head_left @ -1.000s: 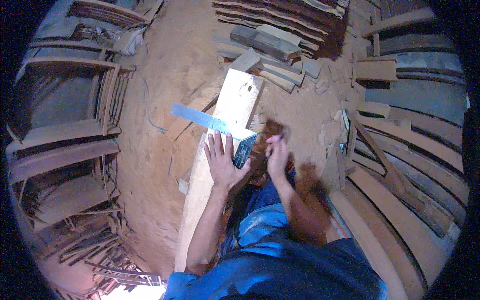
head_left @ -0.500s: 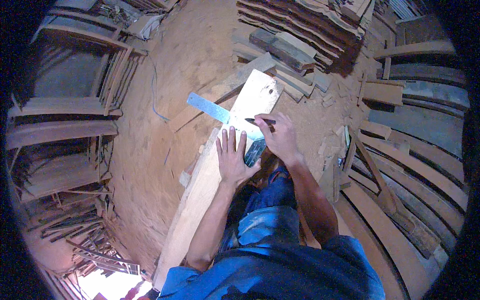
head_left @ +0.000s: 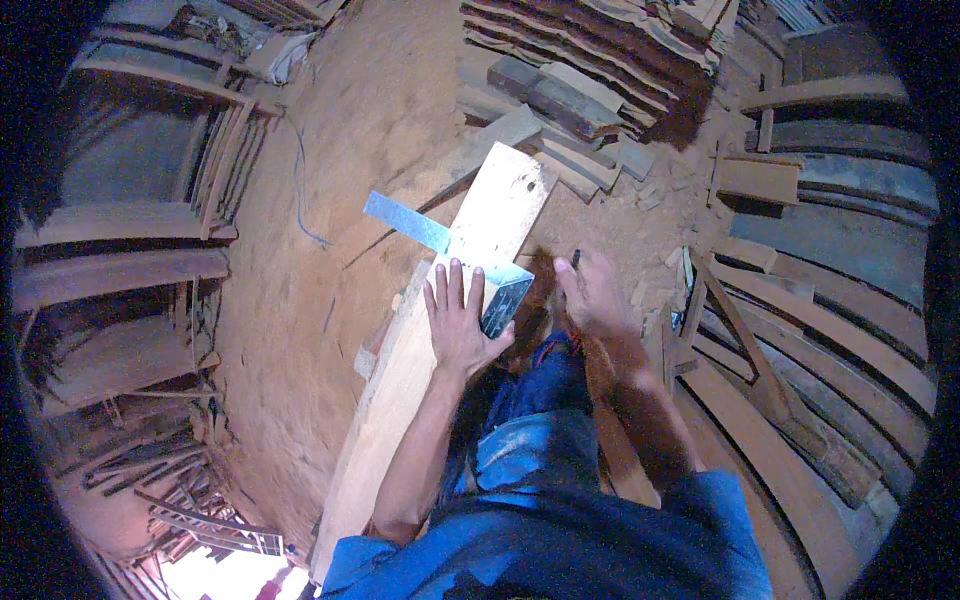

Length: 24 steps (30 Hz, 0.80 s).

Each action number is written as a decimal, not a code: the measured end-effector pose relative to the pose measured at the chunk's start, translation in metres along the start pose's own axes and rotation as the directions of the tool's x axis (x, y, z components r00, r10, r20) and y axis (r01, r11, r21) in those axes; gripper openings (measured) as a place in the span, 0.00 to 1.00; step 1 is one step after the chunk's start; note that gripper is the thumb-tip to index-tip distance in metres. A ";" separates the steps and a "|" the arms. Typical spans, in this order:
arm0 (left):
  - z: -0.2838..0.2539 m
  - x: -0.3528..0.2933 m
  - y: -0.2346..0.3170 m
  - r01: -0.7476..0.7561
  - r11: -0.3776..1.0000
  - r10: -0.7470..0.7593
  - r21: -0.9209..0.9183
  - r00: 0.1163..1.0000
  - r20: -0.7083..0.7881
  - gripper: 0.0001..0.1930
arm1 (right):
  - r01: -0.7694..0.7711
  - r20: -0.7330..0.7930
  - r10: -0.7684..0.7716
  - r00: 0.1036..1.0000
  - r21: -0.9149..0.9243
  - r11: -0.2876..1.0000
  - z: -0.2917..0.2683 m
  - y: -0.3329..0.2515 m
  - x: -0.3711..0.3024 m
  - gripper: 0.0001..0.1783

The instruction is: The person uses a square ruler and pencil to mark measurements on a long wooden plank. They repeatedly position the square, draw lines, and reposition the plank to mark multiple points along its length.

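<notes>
A long pale timber beam (head_left: 385,435) runs from beside my left forearm up to the middle of the view. A try square (head_left: 407,222) lies across it, with its metal blade sticking out to the left and its dark stock against the right side of the beam. My left hand (head_left: 462,325) lies flat on the beam with fingers spread, fingertips near the blade and thumb at the stock. To the right, apart from the beam, my blurred right hand (head_left: 598,297) is closed around a dark pen (head_left: 576,259), of which only the end shows.
Beyond the beam, offcut blocks (head_left: 550,95) lie in front of a tall stack of rough boards (head_left: 590,45). Long curved planks (head_left: 840,330) line the right side. Wooden frames (head_left: 120,275) stand at the left, and a thin cable (head_left: 300,200) trails over the dusty ground.
My right hand has drawn the pen back from the beam, to the right and slightly nearer. My left hand and the try square keep their place on the beam.
</notes>
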<state>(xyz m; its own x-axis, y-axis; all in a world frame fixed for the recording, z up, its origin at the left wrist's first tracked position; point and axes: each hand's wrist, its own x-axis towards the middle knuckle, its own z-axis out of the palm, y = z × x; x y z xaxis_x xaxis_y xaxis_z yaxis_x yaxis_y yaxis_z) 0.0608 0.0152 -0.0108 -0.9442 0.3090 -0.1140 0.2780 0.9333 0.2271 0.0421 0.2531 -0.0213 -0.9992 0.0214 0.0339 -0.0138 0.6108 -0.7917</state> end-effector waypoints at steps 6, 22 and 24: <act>0.001 0.009 0.005 0.027 1.000 -0.027 -0.001 0.999 -0.035 0.52 | -0.385 0.013 0.431 0.902 0.473 0.792 0.056 0.005 -0.047 0.14; 0.009 0.104 0.038 -0.062 0.998 0.064 0.018 0.994 -0.087 0.50 | -0.386 0.210 0.455 0.866 0.858 0.338 0.098 0.024 0.010 0.22; 0.012 0.105 0.038 -0.050 0.998 0.052 0.025 0.996 -0.078 0.50 | -0.397 0.215 0.483 0.849 0.863 0.313 0.100 0.023 0.012 0.22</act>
<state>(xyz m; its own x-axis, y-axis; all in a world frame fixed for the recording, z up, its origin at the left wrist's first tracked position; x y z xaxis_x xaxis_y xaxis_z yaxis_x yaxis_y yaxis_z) -0.0255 0.0847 -0.0255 -0.9394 0.3419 -0.0261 0.3294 0.9208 0.2087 0.0262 0.1883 -0.0997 -0.8629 0.1427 -0.4847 0.3599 -0.4999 -0.7878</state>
